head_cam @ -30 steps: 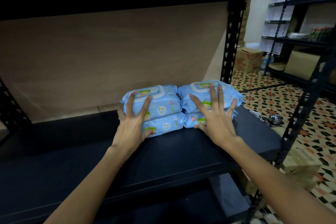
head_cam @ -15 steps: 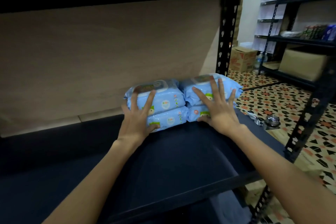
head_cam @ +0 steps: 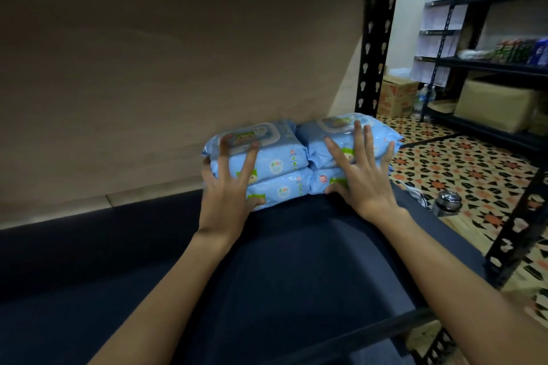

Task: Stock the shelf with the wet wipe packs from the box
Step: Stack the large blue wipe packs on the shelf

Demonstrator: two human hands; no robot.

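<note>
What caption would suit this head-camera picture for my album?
Left hand and right hand press flat against two stacks of blue wet wipe packs on a dark shelf.

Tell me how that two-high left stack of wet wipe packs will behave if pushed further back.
The left stack is soft, glossy film, so it will probably give under the left hand rather than move rigidly. The top pack may slide off the lower one. The dark shelf looks smooth, so the stack should glide.

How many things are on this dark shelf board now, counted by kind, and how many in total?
Blue wet wipe packs: 4, in two stacks of 2
Hands pressed on the packs: 2, left hand and right hand
Total: 6
</note>
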